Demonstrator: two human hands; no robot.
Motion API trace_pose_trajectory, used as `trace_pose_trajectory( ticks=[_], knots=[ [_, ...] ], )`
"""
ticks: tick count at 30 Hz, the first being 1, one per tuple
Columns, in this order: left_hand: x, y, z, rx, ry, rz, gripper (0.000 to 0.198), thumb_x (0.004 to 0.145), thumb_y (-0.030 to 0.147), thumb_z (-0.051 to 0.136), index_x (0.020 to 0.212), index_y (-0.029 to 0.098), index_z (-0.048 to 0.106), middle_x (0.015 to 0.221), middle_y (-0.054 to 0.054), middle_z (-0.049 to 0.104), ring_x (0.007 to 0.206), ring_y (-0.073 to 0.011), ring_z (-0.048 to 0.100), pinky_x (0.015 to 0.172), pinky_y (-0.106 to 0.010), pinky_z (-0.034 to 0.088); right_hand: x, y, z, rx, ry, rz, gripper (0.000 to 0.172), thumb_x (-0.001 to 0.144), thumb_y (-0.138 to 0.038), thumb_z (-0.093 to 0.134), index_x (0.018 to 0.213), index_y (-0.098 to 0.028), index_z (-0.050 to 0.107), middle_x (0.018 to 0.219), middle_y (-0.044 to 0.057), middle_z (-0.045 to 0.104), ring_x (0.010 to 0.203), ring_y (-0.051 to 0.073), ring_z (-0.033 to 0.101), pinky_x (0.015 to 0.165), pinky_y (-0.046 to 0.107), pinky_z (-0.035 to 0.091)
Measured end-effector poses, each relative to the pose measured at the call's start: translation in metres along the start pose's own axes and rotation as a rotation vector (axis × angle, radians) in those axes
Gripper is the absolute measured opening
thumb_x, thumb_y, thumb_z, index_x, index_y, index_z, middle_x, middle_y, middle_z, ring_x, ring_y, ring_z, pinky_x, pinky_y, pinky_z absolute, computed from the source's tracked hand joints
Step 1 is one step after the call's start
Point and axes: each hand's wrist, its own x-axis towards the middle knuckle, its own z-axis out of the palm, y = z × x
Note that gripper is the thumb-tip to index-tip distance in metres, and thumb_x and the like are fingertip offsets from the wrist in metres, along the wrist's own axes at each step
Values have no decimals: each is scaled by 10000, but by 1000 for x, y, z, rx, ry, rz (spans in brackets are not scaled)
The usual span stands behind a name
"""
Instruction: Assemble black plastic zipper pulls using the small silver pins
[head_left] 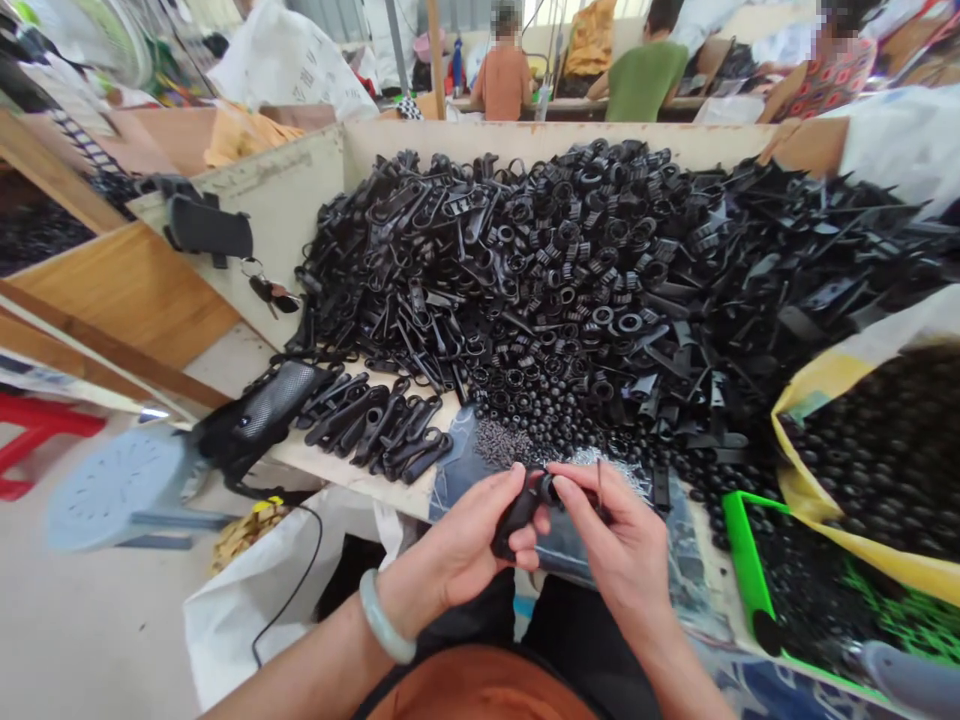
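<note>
Over there the heap (525, 260) lies on the bench (405, 492). Before it, at the bench's near edge, are the person's left hand (487, 525) and right hand (615, 530), with a part (516, 520) between them. At the heap's near left lies a row of handles (375, 425), a pouch (274, 410) further left. Well left of the heap, on the floor, stands a stool (112, 480). To its near right sit a tray (741, 550) and a sack (829, 375) holding balls (892, 430). Behind the heap I count three people (641, 75).
</note>
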Motion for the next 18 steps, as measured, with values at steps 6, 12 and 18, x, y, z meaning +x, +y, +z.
trace_pose_trajectory(
  ticks=[6,12,18],
  knots=[
    [-4,-12,2,32,82,69,423,880,559,725,941,147,653,765,-10,629,487,-58,449,486,-199,439,-12,2,2,-51,-9,-48,142,961,-285,669,971,-230,800,774,17,703,685,172,642,644,287,532],
    [-5,-14,3,79,97,53,448,850,582,735,948,152,659,757,-9,639,463,-54,434,449,-189,392,-12,0,1,-93,-49,-117,138,968,-230,657,995,-245,792,773,7,688,663,160,648,615,272,539],
    [-6,-16,2,137,100,50,481,840,640,705,893,167,635,593,39,544,455,-76,400,467,-202,352,-12,-4,0,-166,-41,-161,134,970,-225,655,983,-238,787,811,23,707,669,161,673,598,265,561]
  ],
)
